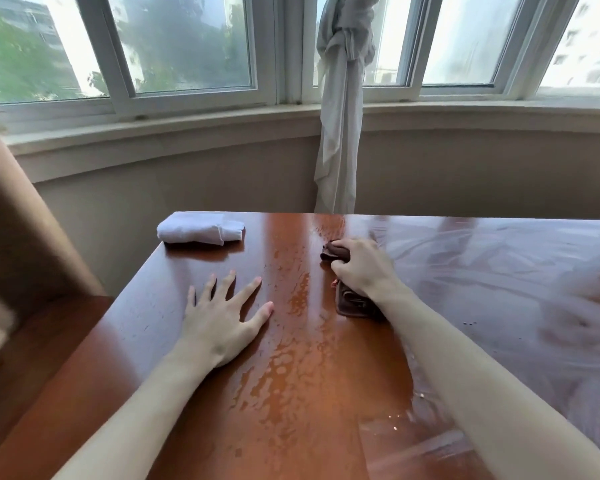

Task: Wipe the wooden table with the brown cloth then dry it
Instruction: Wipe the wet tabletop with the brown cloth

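One glossy reddish-brown wooden table (291, 393), wet streaks down its middle, right part under blurry glare (hard to read). Folded white cloth (200, 232) at far left corner. Left hand (219, 323) flat, fingers spread. Right hand (359, 268) grips crumpled brown cloth (352, 303), mostly hidden beneath it.

brown cloth (352, 299) mostly under right hand (362, 268) — table's right side blurred

Worktop (291, 393): a wet strip runs open down the middle between left hand (222, 323) and right hand (361, 268). White folded cloth (200, 232) blocks the far left corner. Far edge lies near the wall; knotted curtain (340, 133) hangs behind it.
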Tool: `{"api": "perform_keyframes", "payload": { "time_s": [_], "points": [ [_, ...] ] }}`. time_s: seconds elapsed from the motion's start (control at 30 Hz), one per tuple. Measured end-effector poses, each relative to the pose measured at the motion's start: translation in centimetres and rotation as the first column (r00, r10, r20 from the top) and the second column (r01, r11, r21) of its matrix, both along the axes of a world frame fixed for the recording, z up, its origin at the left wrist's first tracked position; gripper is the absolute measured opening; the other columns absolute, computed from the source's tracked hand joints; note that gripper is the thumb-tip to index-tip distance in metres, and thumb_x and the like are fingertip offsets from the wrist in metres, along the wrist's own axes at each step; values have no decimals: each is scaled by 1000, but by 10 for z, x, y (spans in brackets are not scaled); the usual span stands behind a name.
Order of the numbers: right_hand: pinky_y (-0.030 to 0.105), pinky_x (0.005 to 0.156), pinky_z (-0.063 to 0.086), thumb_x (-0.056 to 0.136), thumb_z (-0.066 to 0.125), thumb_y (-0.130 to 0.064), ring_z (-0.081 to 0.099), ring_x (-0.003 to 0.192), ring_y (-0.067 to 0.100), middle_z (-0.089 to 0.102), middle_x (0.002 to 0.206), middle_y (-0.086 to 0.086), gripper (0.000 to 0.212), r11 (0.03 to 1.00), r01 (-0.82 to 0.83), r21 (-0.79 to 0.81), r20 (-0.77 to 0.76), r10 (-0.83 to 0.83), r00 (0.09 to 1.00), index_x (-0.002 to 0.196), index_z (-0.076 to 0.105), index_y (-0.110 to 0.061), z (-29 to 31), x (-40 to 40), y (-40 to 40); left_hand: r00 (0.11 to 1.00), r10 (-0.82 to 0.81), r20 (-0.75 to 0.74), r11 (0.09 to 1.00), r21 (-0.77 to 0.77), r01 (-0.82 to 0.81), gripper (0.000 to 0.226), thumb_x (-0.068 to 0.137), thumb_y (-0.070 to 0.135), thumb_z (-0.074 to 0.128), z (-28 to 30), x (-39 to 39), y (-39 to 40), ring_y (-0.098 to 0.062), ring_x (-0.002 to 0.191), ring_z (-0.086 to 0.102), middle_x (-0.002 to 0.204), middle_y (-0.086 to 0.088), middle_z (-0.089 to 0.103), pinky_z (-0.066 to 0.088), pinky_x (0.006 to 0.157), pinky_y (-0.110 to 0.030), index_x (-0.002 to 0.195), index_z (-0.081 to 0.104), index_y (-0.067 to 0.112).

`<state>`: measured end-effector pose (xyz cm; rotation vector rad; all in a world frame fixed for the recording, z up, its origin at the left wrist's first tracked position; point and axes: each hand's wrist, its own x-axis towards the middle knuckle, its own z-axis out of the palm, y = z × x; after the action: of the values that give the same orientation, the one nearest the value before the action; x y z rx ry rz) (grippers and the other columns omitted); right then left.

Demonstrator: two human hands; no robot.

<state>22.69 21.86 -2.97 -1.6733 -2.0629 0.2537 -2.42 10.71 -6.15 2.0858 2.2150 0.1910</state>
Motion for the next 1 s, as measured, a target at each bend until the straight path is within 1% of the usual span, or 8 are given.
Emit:
{"api": "perform_keyframes", "payload": {
  "time_s": [0.1,0.2,0.37,0.47,0.57,0.77,0.83,1.0],
  "points": [
    [35,92,47,84,62,-28,58,121,30,66,129,2,43,998,43,-35,-24,-44,999,126,69,-33,0,-3,61,1000,6,-2,1000,31,-6,71,86,85,9,-6,-3,2,-23,155,0,169,7,7,1,125,-52,152,9,60],
    [34,89,48,83,62,-30,61,115,30,70,121,2,39,998,63,-24,-38,-64,997,120,72,-32,-1,-4,112,1000,18,-4,998,57,-18,74,81,89,4,-10,-5,3,-19,155,-1,168,11,6,2,125,-49,150,9,63],
    [34,92,48,83,63,-30,61,115,33,71,121,5,38,996,84,-36,-52,-86,995,120,73,-28,-2,-8,146,1000,29,9,998,47,-29,75,78,90,2,-9,-6,8,-17,155,-3,167,13,5,-1,126,-47,149,8,65],
    [36,93,51,82,63,-29,61,115,33,71,122,6,41,997,65,-48,-56,-67,996,121,73,-24,-7,-5,124,999,32,17,999,24,-32,75,78,91,2,-8,-5,7,-18,155,-3,168,13,5,0,125,-48,149,9,65],
    [35,97,47,80,68,-27,58,121,28,67,128,3,46,999,4,-54,-35,-6,999,126,71,-22,-5,-5,77,999,30,13,999,13,-30,77,79,90,4,-3,-4,8,-20,155,0,168,10,9,2,125,-49,151,11,63],
    [33,112,38,78,57,-35,42,140,15,53,149,-7,58,983,-176,-51,-28,175,984,136,64,-32,-11,-11,-62,1000,18,-7,1000,6,-18,84,77,90,3,1,-4,6,-26,154,11,167,4,17,9,124,-52,153,16,57],
    [33,117,35,80,55,-37,36,143,9,50,151,-13,57,974,-222,-40,-32,221,975,136,63,-34,-15,-6,-96,1000,22,-7,1000,-2,-22,88,74,90,1,2,-2,4,-27,153,12,167,3,16,8,123,-52,153,16,57],
    [34,111,42,77,56,-41,41,137,3,53,145,-23,54,972,-231,-35,-49,229,972,131,65,-41,-16,1,-100,1000,21,4,1000,-3,-21,88,74,90,0,0,-1,1,-27,153,9,168,2,12,5,124,-53,154,13,55]
  ]
}}
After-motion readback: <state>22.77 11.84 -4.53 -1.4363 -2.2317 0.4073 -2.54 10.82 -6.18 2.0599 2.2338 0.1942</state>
